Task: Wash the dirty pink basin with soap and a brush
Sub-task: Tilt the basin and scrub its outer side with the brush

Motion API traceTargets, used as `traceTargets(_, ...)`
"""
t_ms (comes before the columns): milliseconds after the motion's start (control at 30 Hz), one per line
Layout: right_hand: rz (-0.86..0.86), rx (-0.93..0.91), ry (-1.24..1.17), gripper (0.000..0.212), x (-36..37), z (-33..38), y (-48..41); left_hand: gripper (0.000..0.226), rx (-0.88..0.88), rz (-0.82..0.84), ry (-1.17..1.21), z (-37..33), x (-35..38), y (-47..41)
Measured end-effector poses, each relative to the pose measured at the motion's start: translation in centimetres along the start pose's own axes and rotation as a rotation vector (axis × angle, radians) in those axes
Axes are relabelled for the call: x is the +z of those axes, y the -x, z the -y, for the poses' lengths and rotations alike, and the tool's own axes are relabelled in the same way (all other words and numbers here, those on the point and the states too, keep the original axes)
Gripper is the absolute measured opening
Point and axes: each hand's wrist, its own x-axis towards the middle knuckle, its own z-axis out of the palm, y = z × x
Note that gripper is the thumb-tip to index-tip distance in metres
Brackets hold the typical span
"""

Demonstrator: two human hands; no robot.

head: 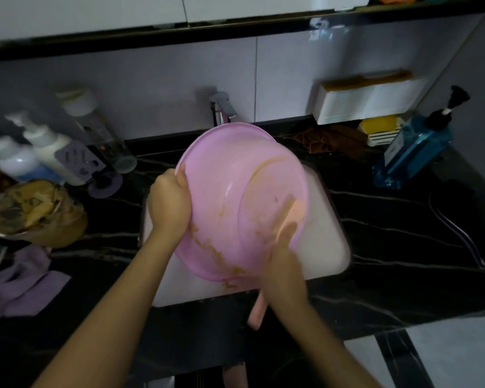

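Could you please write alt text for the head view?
A left hand grips the rim of a tilted, smeared pink basin over a white sink while the right hand holds a pink brush at its right side.

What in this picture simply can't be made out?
Head view.
Blurred by motion: the right hand and the pink handle it holds; its far end shows only dimly through the pink basin.
Hidden by the basin's rim: the base of the faucet.
Covered by the basin: the drain of the sink.
Too blurred to read: the label on the blue pump bottle.
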Motion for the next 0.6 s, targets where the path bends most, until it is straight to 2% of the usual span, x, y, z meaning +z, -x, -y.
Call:
traceTargets(100,0.126,-0.221,0.077,0.078,1.7,0.3,2.5,0.044,-0.008,-0.013,-0.020,0.4,-0.4,-0.3)
traceTargets(133,0.104,-0.172,0.125,0.074,1.4,0.0,0.8,0.045,-0.015,-0.011,-0.031,0.6,-0.5,-0.1)
traceTargets(200,-0.007,0.074,0.085,0.064,-0.4,-0.5,-3.6,0.046,-0.008,-0.003,-0.027,0.4,-0.5,0.1)
traceTargets(267,-0.033,0.207,0.060,0.064,-1.2,-1.4,-3.8,0.047,0.019,-0.011,-0.024,-0.4,-0.3,0.5)
traceTargets(367,0.095,-0.034,-0.030,0.072,0.5,-0.7,3.0,0.045,0.035,-0.006,-0.041,-1.4,0.1,0.6)
traceTargets(433,0.165,-0.180,0.019,0.075,1.4,-0.8,3.9,0.042,0.033,-0.012,-0.057,-1.5,0.1,0.7)
traceTargets(500,0.095,-0.045,0.036,0.074,0.7,-1.4,-0.2,0.040,0.027,-0.003,-0.040,-1.4,-0.1,0.6)
traceTargets(567,-0.021,0.162,-0.042,0.066,-0.7,-1.8,-3.3,0.043,0.027,-0.008,-0.039,-1.6,-0.1,0.7)
traceTargets(600,-0.021,0.221,-0.101,0.063,-0.7,-1.8,-2.8,0.045,0.021,-0.009,-0.045,-1.7,0.0,0.9)
